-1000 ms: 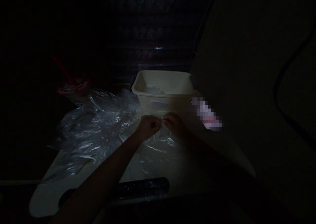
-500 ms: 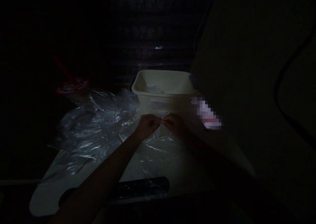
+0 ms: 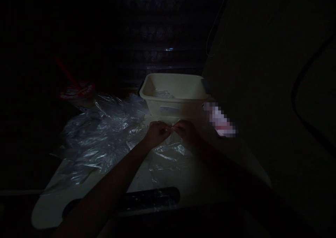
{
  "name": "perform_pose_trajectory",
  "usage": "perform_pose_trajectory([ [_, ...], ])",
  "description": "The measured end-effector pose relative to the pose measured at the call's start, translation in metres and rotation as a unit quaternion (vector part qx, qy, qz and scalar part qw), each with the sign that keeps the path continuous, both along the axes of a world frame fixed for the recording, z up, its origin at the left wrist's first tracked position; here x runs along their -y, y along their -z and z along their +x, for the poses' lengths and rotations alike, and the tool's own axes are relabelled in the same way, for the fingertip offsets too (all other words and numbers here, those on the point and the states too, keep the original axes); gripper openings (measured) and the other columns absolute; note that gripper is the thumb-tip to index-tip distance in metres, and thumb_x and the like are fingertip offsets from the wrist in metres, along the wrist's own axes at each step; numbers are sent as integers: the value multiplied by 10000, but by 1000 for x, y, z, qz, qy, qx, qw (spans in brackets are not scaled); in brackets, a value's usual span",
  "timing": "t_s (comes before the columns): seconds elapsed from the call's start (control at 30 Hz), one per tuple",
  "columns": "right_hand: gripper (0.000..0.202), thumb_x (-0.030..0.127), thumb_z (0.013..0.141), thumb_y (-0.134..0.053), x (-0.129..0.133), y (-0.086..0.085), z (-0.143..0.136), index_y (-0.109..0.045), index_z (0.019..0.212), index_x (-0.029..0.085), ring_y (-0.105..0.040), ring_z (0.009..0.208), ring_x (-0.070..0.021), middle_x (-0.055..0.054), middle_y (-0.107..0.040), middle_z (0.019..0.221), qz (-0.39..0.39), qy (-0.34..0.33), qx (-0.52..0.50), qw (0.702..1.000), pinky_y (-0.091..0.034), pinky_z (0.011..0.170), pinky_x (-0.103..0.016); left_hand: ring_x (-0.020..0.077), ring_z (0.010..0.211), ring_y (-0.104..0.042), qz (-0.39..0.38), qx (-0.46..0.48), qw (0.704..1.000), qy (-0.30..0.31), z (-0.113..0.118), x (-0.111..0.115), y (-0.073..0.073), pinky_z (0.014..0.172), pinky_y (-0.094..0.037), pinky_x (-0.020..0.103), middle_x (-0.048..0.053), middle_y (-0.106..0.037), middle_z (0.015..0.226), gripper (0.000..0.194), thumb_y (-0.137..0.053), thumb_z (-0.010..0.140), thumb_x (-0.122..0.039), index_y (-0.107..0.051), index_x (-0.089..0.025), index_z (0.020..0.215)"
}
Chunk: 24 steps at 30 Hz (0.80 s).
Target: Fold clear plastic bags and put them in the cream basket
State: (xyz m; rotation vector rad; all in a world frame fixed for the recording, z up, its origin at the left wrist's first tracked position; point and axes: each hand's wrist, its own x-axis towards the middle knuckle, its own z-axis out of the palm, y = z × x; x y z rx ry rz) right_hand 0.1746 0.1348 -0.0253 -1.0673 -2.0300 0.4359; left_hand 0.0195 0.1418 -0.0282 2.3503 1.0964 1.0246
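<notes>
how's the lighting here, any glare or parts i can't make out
Head view: very dim, with edges nearly black; head view: glints streak the clear plastic; head view: the right forearm sinks into shadow; head view: a pale object beside the tub is pixelated.

It's a gloomy indoor spot, home or small workroom, can't tell which: here's a white table [image 3: 46,211], there's clear plastic [image 3: 101,136] heaped up, a pale tub [image 3: 193,107], a drink cup [image 3: 80,95] with a red straw [image 3: 67,72]!
</notes>
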Motion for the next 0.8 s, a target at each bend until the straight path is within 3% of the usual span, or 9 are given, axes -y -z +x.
perform_pose_trajectory([
  [0.23,245,227,751,-435,-2,6,1,-549,548,148,-486,521,-100,-10,-538,525,14,16,38,999,-335,528,-216,109,547,-540,0,2,1000,3,-1,-2,3,578,-396,217,20,-607,586,109,-550,643,-225,-585,-157,565],
  [0.43,136,206,681,-523,-2,5,1,-566,570,139,-475,503,-90,-2,-539,530,17,9,11,1000,-332,517,-204,94,476,-506,-5,7,1000,-15,0,-1,2,535,-384,210,-7,-554,504,152,-535,651,-233,-553,-160,519],
  [0.8,173,191,713,-482,-1,4,0,-581,580,141,-490,526,-95,-10,-565,544,2,-1,9,1000,-345,542,-204,101,525,-513,-22,7,1000,1,0,0,0,580,-379,219,-19,-563,534,85,-538,633,-209,-576,-171,568],
])
